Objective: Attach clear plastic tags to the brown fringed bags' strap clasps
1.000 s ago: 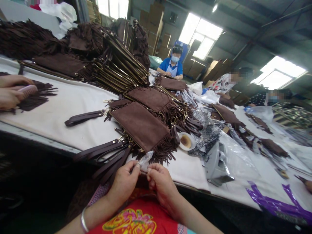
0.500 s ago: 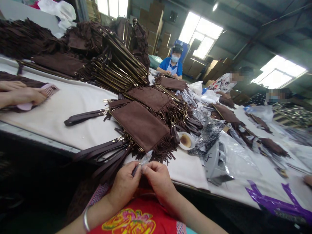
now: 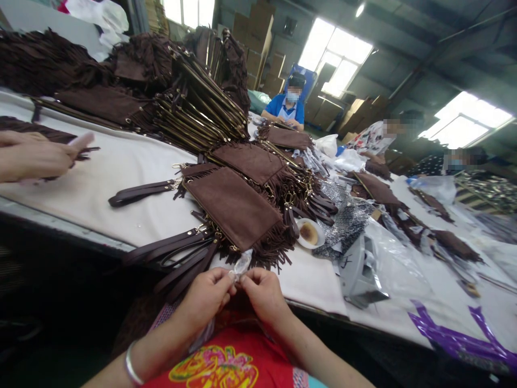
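At the table's front edge, my left hand (image 3: 212,293) and my right hand (image 3: 262,293) pinch a small piece of clear plastic wrap (image 3: 242,264) between their fingertips. The two hands nearly touch. Just beyond them lies a brown fringed pouch (image 3: 234,207), on top of other pouches. Its near corner meets the plastic in view. Dark wrist straps (image 3: 169,245) with metal clips spread out to the left of my hands. A white bowl (image 3: 310,233) with brownish contents stands to the right of the pouch.
A grey tape dispenser (image 3: 361,269) stands at the right, with a purple plastic bag (image 3: 460,337) nearer the edge. Stacked pouches (image 3: 197,113) rise at the back left. Another person's hand (image 3: 36,156) works at the far left. People sit across the table.
My left hand has turned and shifted slightly left, and the dark strip that showed in it is out of sight. The other person's hand at the far left has lifted a pink item.
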Tool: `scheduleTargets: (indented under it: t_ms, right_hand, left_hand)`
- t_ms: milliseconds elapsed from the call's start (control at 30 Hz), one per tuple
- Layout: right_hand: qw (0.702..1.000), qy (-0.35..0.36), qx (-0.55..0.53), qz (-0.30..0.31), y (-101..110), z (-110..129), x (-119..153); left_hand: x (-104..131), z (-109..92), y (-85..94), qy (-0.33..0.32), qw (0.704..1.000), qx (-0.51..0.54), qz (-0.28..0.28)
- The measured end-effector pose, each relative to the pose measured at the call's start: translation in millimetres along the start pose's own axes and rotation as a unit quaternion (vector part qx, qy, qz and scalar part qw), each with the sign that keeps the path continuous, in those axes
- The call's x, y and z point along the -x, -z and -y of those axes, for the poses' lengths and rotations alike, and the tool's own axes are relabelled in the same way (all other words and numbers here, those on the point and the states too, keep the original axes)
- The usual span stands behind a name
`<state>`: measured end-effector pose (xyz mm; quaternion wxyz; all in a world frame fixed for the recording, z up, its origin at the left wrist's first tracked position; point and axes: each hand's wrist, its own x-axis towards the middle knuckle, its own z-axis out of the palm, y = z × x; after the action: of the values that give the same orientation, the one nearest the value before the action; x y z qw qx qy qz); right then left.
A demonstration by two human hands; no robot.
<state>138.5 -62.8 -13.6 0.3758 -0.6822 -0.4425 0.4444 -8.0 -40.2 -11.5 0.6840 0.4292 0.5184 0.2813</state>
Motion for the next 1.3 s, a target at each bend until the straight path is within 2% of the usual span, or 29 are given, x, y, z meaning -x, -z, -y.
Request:
scheduleTargets:
  t_ms: [67,200,400,500,567,667,733,867,1000,1067,1167,1233,1300]
  right_hand:
    - [1.0,0.002,0.006,0.003,0.7,2.6,-2.3]
    - [0.998,-0.035,-0.025,0.051,1.2,4.5,-6.9]
    - [0.994,-0.045,-0.015,0.1,-0.4,5.9,-16.0]
    - [0.994,-0.025,0.008,0.11,-2.4,9.6,-20.2]
    - [0.994,-0.005,0.015,0.105,-3.7,12.9,-20.4]
    - [0.994,-0.009,-0.036,0.1,-3.8,16.4,-15.4]
    - [0.987,-0.039,-0.098,0.123,-2.1,17.3,-10.9]
    - [0.964,-0.083,-0.209,0.144,1.2,16.7,-9.8]
    - [0.952,-0.092,-0.253,0.144,-1.7,13.3,-17.0]
    - [0.944,-0.086,-0.277,0.156,-3.2,10.2,-19.8]
    - [0.93,-0.084,-0.309,0.177,-2.1,6.0,-22.3]
    - [0.923,-0.092,-0.316,0.198,0.3,4.4,-23.7]
    - [0.918,-0.098,-0.32,0.214,2.9,3.8,-25.4]
  left_hand:
    - [1.6,0.5,3.7,0.024,0.998,0.036,0.035]
    - [2.5,4.8,9.2,0.042,0.99,0.094,0.097]
    - [3.5,5.6,7.7,0.128,0.96,0.215,0.125]
    - [5.4,4.2,6.1,0.137,0.962,0.21,0.109]
    - [7.4,3.3,4.4,0.105,0.98,0.152,0.078]
    - [10.7,2.7,0.5,0.037,0.998,0.042,0.029]
    - [11.9,3.2,-2.1,0.014,1.0,0.011,0.006]
    - [11.3,6.8,-5.3,0.004,1.0,0.007,-0.005]
    - [9.4,10.0,-3.7,-0.002,1.0,0.025,0.011]
    - [8.3,10.1,-1.2,0.021,0.994,0.104,0.036]
    - [5.7,8.5,1.6,0.112,0.963,0.239,0.056]
    - [3.7,6.2,1.1,0.174,0.943,0.278,0.05]
    - [2.1,2.6,-1.0,0.207,0.933,0.292,0.043]
